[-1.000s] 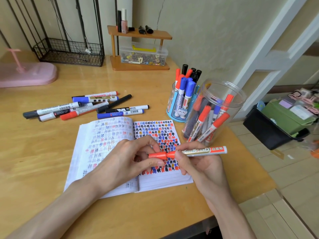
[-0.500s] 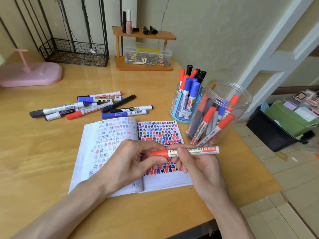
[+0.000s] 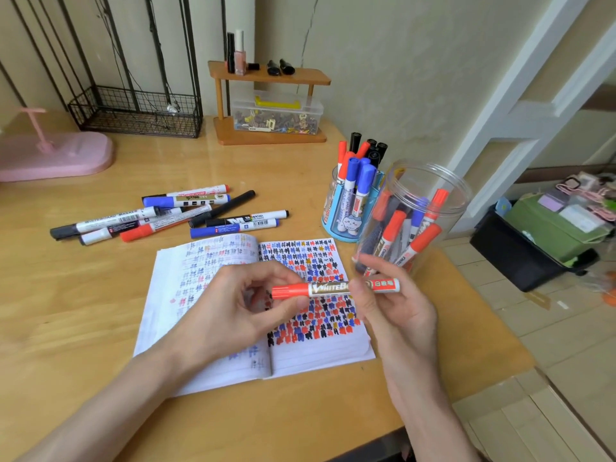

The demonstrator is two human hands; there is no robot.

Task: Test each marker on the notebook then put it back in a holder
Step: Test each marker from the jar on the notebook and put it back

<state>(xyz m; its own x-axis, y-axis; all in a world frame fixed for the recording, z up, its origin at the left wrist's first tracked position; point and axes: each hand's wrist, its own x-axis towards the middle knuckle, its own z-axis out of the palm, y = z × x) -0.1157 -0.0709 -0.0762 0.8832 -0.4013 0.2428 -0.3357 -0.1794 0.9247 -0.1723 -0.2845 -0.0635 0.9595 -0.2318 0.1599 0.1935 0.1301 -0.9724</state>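
Two holders are standing right of the notebook (image 3: 186, 295): a blue cup (image 3: 346, 225) carrying upright red, blue and black markers, and, just beside it, a clear jar (image 3: 430, 181) carrying leaning red and blue ones. A clear box (image 3: 276, 116) of small bits is sitting under a wooden shelf (image 3: 266, 76) by the wall.

The left hand (image 3: 233, 311) is pinching the red cap end of a red marker (image 3: 330, 289) between thumb and forefinger. The right hand (image 3: 396, 308) is gripping its barrel with curled fingers. The marker is lying level above the notebook's right page.

Loose markers (image 3: 166, 216) are lying on the wooden desk (image 3: 83, 321) behind the notebook. A wire basket (image 3: 133, 111) is resting at back left.
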